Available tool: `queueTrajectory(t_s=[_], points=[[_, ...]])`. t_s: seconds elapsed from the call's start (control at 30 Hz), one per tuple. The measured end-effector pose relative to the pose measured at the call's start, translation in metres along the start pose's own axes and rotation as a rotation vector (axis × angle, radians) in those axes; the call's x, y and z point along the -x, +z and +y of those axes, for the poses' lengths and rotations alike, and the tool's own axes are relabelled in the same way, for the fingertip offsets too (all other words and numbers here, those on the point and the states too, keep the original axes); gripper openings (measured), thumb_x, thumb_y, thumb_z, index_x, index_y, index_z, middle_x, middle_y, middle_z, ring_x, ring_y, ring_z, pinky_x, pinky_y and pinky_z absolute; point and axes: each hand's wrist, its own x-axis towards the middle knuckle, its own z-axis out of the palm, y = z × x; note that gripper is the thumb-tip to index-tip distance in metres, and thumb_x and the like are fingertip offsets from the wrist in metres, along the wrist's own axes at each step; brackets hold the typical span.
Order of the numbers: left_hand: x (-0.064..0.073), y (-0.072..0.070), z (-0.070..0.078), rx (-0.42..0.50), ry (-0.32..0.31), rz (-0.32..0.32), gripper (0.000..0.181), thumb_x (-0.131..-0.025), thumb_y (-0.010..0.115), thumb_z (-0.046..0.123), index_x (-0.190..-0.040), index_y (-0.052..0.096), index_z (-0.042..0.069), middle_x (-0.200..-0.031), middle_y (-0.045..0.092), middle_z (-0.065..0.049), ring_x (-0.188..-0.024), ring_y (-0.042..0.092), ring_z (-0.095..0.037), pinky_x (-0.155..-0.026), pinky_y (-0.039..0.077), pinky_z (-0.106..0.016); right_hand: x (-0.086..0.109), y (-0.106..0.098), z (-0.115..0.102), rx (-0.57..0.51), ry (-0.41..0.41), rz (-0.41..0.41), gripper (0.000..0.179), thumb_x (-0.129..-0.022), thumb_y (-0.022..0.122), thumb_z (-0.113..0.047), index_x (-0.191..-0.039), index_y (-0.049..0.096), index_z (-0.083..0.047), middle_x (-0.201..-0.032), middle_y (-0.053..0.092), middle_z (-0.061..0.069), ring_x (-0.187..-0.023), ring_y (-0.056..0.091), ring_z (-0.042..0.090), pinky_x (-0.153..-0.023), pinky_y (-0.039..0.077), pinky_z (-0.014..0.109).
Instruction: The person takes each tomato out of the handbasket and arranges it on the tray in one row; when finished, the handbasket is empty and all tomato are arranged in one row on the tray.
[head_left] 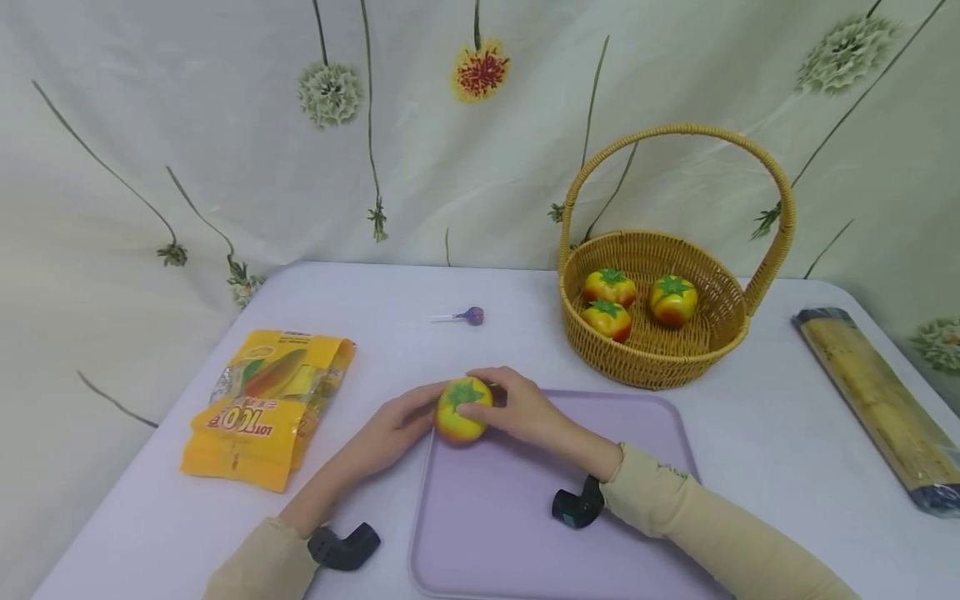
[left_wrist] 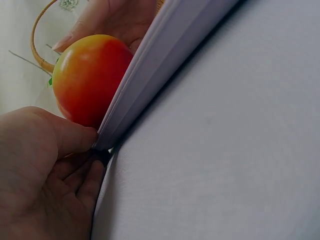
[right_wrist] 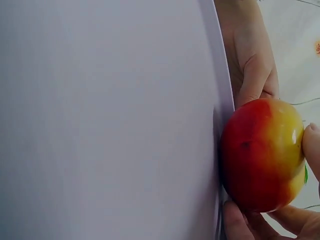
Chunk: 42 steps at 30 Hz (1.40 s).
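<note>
Nestling between both hands (head_left: 393, 429) (head_left: 531, 410), the red-yellow fruit (head_left: 454, 427) is by the tray's rim (head_left: 419, 517).

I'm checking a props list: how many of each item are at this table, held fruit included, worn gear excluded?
Yellow-and-red fruits: 4
Basket: 1
Tray: 1
Lollipop: 1
Yellow bag: 1
Long wrapped bundle: 1
Total: 9

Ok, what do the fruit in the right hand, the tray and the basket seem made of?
Fruit: perhaps plastic or coated foam, glossy; bright highlight, smooth painted-looking colours.
Tray: probably matte plastic; even lilac surface, raised rim.
Basket: wicker or imitation, slightly shiny; woven strands show.
</note>
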Motion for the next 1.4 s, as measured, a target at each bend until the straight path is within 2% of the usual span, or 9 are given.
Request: queueTrajectory(t_s=[0.03, 0.13, 0.3, 0.5, 0.7, 0.87, 1.07, 1.23, 1.4], points=[[0.0, 0.0, 0.0, 0.002, 0.006, 0.001, 0.041, -0.096, 0.048, 0.002, -0.137, 0.045, 0.001, -0.138, 0.045, -0.013, -0.13, 0.036, -0.028, -0.106, 0.029, -0.045, 0.0, 0.0, 0.0, -0.009, 0.001, 0.004, 0.05, -0.085, 0.07, -0.028, -0.127, 0.056, -0.004, -0.117, 0.058, 0.006, -0.103, 0.053, 0.02, -0.089, 0.046, 0.035], [-0.002, 0.002, -0.011, 0.015, 0.01, 0.0, 0.041, -0.097, 0.048, 0.002, -0.138, 0.045, 0.005, -0.139, 0.045, -0.01, -0.13, 0.035, -0.026, -0.107, 0.028, -0.045, -0.002, -0.001, 0.002, -0.044, 0.004, 0.006, 0.046, -0.085, 0.069, -0.026, -0.124, 0.057, -0.005, -0.114, 0.06, 0.006, -0.098, 0.056, 0.02, -0.083, 0.049, 0.032], [-0.005, 0.004, -0.031, 0.023, 0.015, -0.009, 0.043, -0.097, 0.049, 0.008, -0.139, 0.045, 0.016, -0.14, 0.044, 0.0, -0.131, 0.034, -0.018, -0.107, 0.028, -0.041, -0.001, -0.002, 0.002, -0.097, 0.013, 0.0, 0.044, -0.086, 0.069, -0.025, -0.123, 0.057, -0.004, -0.113, 0.06, 0.007, -0.097, 0.059, 0.021, -0.081, 0.051, 0.03], [-0.005, 0.003, -0.032, 0.02, 0.016, -0.011, 0.043, -0.097, 0.05, 0.011, -0.139, 0.046, 0.018, -0.14, 0.045, 0.003, -0.131, 0.034, -0.016, -0.107, 0.029, -0.041, -0.001, -0.001, 0.002, -0.157, 0.033, -0.005, 0.043, -0.088, 0.067, -0.023, -0.123, 0.057, -0.002, -0.112, 0.061, 0.008, -0.095, 0.06, 0.02, -0.08, 0.051, 0.028], [-0.005, 0.004, -0.03, 0.014, 0.01, -0.008, 0.044, -0.097, 0.05, 0.009, -0.139, 0.045, 0.017, -0.14, 0.044, 0.002, -0.131, 0.035, -0.017, -0.107, 0.029, -0.041, 0.001, -0.006, 0.0, -0.12, 0.051, 0.006, 0.044, -0.088, 0.066, -0.025, -0.124, 0.056, -0.002, -0.112, 0.061, 0.012, -0.099, 0.06, 0.025, -0.08, 0.052, 0.031], [-0.004, 0.003, -0.029, 0.014, 0.012, -0.003, 0.043, -0.097, 0.051, 0.009, -0.139, 0.046, 0.017, -0.139, 0.045, 0.002, -0.13, 0.035, -0.017, -0.107, 0.029, -0.041, 0.0, -0.019, -0.004, -0.113, 0.054, -0.004, 0.045, -0.089, 0.065, -0.023, -0.127, 0.054, -0.001, -0.117, 0.058, 0.016, -0.103, 0.059, 0.029, -0.079, 0.054, 0.032], [-0.003, 0.003, -0.028, 0.016, -0.006, -0.001, 0.044, -0.097, 0.051, 0.01, -0.139, 0.045, 0.018, -0.14, 0.044, 0.003, -0.131, 0.035, -0.016, -0.107, 0.028, -0.041, -0.004, -0.05, -0.018, -0.044, 0.009, 0.035, 0.043, -0.091, 0.063, -0.022, -0.128, 0.053, -0.003, -0.122, 0.057, 0.016, -0.106, 0.057, 0.028, -0.086, 0.051, 0.035], [-0.003, 0.003, -0.028, 0.024, -0.014, -0.006, 0.044, -0.097, 0.05, 0.01, -0.14, 0.045, 0.019, -0.14, 0.044, 0.004, -0.131, 0.034, -0.015, -0.107, 0.028, -0.039, -0.005, -0.088, -0.033, -0.029, 0.048, 0.101, 0.044, -0.093, 0.061, -0.027, -0.131, 0.051, -0.008, -0.128, 0.053, 0.01, -0.11, 0.054, 0.024, -0.091, 0.048, 0.038], [-0.005, 0.004, -0.029, 0.021, -0.009, -0.006, 0.044, -0.097, 0.05, 0.011, -0.14, 0.045, 0.019, -0.14, 0.044, 0.004, -0.131, 0.034, -0.015, -0.107, 0.028, -0.039, -0.004, -0.129, -0.034, -0.045, 0.06, 0.177, 0.048, -0.093, 0.059, -0.031, -0.132, 0.049, -0.006, -0.128, 0.051, 0.01, -0.114, 0.049, 0.026, -0.096, 0.043, 0.04]])
